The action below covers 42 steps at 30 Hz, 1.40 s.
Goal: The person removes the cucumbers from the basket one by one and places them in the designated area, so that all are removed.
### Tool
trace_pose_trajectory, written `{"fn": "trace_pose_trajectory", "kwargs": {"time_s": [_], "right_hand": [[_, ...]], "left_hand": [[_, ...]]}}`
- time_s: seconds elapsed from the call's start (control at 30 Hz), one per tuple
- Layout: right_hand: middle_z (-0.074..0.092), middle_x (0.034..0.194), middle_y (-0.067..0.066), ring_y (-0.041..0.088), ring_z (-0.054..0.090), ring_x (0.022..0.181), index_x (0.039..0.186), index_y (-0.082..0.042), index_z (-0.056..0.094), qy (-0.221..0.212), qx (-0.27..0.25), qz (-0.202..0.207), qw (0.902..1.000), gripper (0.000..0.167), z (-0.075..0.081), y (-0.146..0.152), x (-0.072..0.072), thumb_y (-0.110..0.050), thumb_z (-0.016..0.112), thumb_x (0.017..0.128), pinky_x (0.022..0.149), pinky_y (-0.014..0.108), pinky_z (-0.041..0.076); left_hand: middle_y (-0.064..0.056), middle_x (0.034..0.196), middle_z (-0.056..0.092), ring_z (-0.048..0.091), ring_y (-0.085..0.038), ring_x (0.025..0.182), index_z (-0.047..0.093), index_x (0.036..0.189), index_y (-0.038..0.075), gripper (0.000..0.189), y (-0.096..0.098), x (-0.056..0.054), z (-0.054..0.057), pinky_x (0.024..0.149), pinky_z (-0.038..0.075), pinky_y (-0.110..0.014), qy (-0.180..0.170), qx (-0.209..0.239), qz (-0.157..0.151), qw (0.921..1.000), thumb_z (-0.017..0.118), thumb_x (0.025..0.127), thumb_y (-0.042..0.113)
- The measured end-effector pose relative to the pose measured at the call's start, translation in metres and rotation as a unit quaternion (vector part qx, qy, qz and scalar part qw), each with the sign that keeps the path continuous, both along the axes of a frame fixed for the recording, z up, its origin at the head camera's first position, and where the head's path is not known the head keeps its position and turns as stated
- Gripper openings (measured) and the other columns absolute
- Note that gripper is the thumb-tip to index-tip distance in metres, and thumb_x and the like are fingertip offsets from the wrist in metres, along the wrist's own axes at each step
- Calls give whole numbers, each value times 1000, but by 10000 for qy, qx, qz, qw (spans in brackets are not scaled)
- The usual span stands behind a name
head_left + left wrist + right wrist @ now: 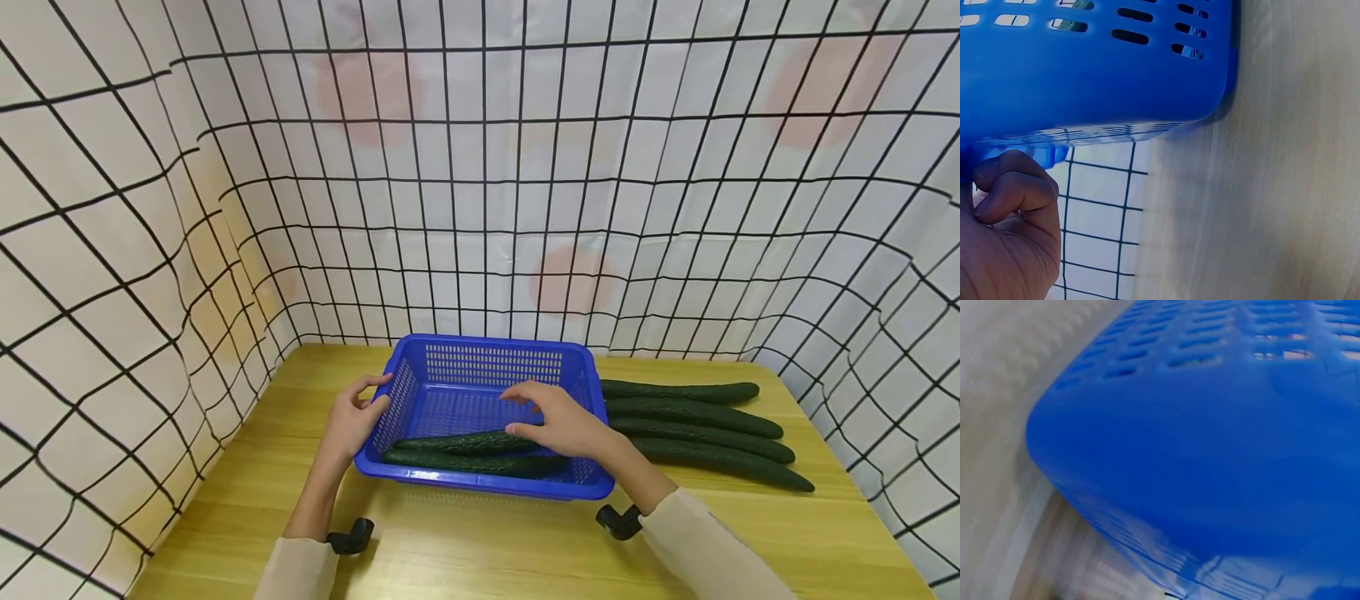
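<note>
A blue slotted plastic basket (pixel 487 342) stands on the wooden table (pixel 480 542). Two dark green cucumbers (pixel 465 443) lie side by side along its near wall. My left hand (pixel 372 400) grips the basket's left rim, thumb on the rim and fingers (pixel 1013 187) curled beneath it. Over the right half of the basket my right hand (pixel 528 414) is spread with relaxed fingers, just above the cucumbers and holding nothing. The right wrist view is filled by the blurred basket wall (pixel 1210 456), and that hand does not show there.
Several more long cucumbers (pixel 697 417) lie in a row on the table right of the basket. A white cloth with a black grid (pixel 480 208) walls the table at the back and both sides. Bare wood runs along the front edge.
</note>
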State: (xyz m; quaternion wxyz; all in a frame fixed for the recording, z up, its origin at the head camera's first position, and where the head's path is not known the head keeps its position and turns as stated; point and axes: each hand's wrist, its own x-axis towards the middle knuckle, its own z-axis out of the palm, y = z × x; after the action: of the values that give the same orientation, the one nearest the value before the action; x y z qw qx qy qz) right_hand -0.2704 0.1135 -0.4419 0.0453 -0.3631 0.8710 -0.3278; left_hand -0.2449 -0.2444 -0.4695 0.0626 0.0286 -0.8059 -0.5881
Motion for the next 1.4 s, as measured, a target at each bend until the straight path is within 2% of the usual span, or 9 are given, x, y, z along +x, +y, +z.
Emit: {"fn": "trace_pose_trajectory", "kwargs": {"time_s": [0.13, 0.37, 0.6, 0.77, 0.83, 0.93, 1.07, 1.17, 1.4], "right_hand": [[62, 140, 11, 35, 61, 123, 142, -11, 58, 62, 273, 165, 9995, 47, -5, -3, -2, -30, 67, 100, 101, 54, 51], [61, 141, 11, 34, 60, 128, 143, -7, 58, 87, 923, 245, 9954, 46, -9, -8, -3, -25, 66, 101, 105, 51, 50], [56, 149, 11, 34, 48, 144, 146, -9, 56, -162, 1959, 30, 9805, 48, -12, -14, 0, -29, 63, 103, 116, 53, 40], [60, 139, 11, 30, 57, 131, 144, -9, 59, -92, 2357, 78, 9717, 50, -14, -16, 0, -35, 64, 102, 109, 47, 47], [61, 127, 7, 23, 60, 115, 140, -10, 62, -90, 2430, 173, 9698, 47, -14, -16, 0, -37, 64, 101, 98, 42, 50], [61, 119, 4, 19, 60, 106, 134, -12, 66, -189, 2421, 305, 9696, 42, -15, -15, 1, -38, 65, 100, 92, 40, 51], [67, 128, 4, 24, 63, 121, 129, -14, 65, -461, 2260, 338, 9724, 36, -15, -14, 2, -36, 65, 100, 99, 41, 53], [68, 126, 5, 24, 64, 121, 126, -13, 64, -589, 2044, 305, 9766, 33, -15, -15, 2, -34, 65, 101, 97, 41, 54], [68, 125, 8, 27, 64, 118, 126, -11, 62, -279, 1655, 314, 9853, 28, -9, -13, 4, -27, 63, 103, 96, 45, 53]], "left_hand": [[6, 54, 44, 49, -12, 48, 66, 135, 18, 39, 1, -1, 0, 47, 46, -25, 4, 5, -28, 10000, 62, 96, 15], [7, 53, 40, 46, -10, 47, 67, 135, 17, 40, 1, -2, 0, 46, 43, -23, 49, 92, 4, 9999, 62, 95, 13], [8, 53, 41, 46, -10, 46, 67, 135, 17, 40, 2, -1, 1, 45, 43, -23, 83, 120, 2, 9999, 62, 95, 13], [8, 53, 38, 44, -10, 46, 67, 135, 16, 39, 1, -2, 0, 45, 41, -23, 74, 137, -22, 9999, 61, 96, 13], [8, 53, 39, 44, -10, 46, 67, 135, 16, 39, 1, -2, 0, 45, 42, -23, 49, 149, -9, 9999, 61, 96, 13], [7, 53, 40, 46, -10, 46, 66, 135, 16, 39, 1, -2, 0, 45, 42, -23, 26, 146, -17, 9999, 61, 96, 13], [7, 53, 43, 49, -11, 47, 66, 135, 15, 39, 1, -1, 0, 45, 44, -23, -2, 128, -34, 9999, 61, 96, 13], [6, 53, 44, 51, -12, 49, 66, 135, 16, 39, 1, 1, 1, 46, 45, -24, -20, 100, -24, 9999, 61, 96, 14], [3, 57, 50, 55, -14, 51, 66, 135, 16, 39, 1, 2, 2, 48, 49, -26, -31, 83, -38, 10000, 61, 97, 15]]}}
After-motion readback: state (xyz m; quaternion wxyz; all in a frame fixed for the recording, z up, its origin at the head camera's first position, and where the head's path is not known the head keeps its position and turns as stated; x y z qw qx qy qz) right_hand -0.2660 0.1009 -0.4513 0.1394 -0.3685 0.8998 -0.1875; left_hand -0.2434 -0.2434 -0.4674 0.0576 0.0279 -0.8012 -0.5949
